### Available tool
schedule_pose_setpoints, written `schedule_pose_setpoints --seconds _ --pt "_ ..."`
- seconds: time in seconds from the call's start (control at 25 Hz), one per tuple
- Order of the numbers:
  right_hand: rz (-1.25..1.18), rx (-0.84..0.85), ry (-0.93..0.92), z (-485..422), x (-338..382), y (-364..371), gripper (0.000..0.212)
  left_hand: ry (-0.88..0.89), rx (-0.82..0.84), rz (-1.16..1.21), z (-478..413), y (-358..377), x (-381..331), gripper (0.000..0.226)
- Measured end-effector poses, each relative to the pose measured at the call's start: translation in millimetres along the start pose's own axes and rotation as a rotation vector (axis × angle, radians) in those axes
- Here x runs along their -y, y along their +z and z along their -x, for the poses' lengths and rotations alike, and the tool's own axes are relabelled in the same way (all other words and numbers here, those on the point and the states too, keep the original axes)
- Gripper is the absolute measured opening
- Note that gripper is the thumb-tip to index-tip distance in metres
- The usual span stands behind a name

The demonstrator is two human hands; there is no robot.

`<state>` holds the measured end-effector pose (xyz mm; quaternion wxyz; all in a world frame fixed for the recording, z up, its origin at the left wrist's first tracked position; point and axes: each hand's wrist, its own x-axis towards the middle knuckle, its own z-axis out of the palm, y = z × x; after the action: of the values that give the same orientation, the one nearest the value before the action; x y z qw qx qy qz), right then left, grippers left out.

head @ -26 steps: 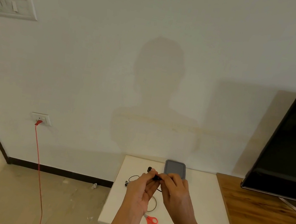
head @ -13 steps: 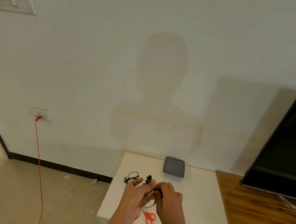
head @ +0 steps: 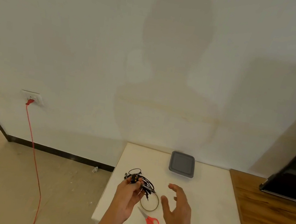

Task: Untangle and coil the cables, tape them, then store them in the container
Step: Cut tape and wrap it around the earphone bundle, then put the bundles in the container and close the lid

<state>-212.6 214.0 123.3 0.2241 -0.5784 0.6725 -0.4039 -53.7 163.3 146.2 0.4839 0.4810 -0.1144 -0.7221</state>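
Black cables [head: 141,183], thin and bunched into a tangled bundle with small plugs poking out, sit in the left hand [head: 128,196] in the head view. The fingers and thumb of that hand curl round the near end of the bundle and hold it just above the white table top [head: 210,205], near the table's left edge. Loose loops of the bundle stick out past the fingertips toward the wall.

To its right, the right hand [head: 176,208] hovers over the table with fingers spread and slightly bent. It holds nothing and stands apart from the cables.

Between the two hands a thin olive-brown ring [head: 155,208] lies flat on the table; whether it is a roll of tape I cannot tell. Part of it is hidden behind the left hand. Just nearer the camera lie small scissors with red plastic handles [head: 151,223], their blades pointing toward the left hand.

A rectangular grey container [head: 182,164] with its lid on rests at the far side of the table, close to the wall and well apart from both hands.

On the right, a brown wooden board [head: 271,218] adjoins the white top, and the corner of a black flat screen [head: 295,177] stands over it. On the left, a red cord [head: 34,152] hangs from a white wall socket [head: 32,96] down to the beige floor.
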Motion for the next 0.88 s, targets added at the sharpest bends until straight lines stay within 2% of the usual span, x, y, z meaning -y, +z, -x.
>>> schedule_pose_setpoints --seconds 0.08,0.16,0.24,0.4,0.48,0.56,0.68,0.76,0.84,0.88 --pt "0.078 0.002 0.081 -30.1 -32.3 9.2 0.034 -0.048 0.042 0.008 -30.7 -5.7 -3.2 0.023" --pt "0.174 0.089 0.174 -66.7 -64.3 25.8 0.036 -0.078 0.060 0.013 -66.8 -5.9 1.1 0.026" --pt "0.248 0.172 0.214 -104.0 -88.6 44.2 0.049 -0.075 0.038 0.009 -104.5 -6.7 11.7 0.030" --pt "0.481 0.195 0.178 -166.0 -124.3 77.7 0.070 -0.099 -0.036 -0.030 -166.7 -18.3 40.7 0.044" --pt "0.678 0.234 0.185 -184.1 -137.7 90.9 0.073 -0.134 -0.034 -0.143 -184.3 -27.8 53.3 0.049" --pt "0.835 0.274 0.206 -192.1 -147.9 99.0 0.068 -0.097 -0.048 -0.373 -197.7 -37.9 65.1 0.040" --pt "0.957 0.264 0.083 -184.1 -156.3 106.0 0.053 0.069 -0.242 -0.775 -206.2 -49.4 74.1 0.034" --pt "0.976 0.262 0.013 -167.2 -162.9 106.6 0.043 0.084 -0.348 -0.797 -204.7 -49.0 74.5 0.034" --pt "0.962 0.257 -0.074 -148.6 -173.4 108.2 0.061 0.090 -0.386 -0.804 -201.2 -45.3 74.6 0.039" --pt "0.960 0.246 -0.113 -138.2 -173.8 108.2 0.064 0.099 -0.402 -0.812 -197.7 -43.2 75.5 0.041"
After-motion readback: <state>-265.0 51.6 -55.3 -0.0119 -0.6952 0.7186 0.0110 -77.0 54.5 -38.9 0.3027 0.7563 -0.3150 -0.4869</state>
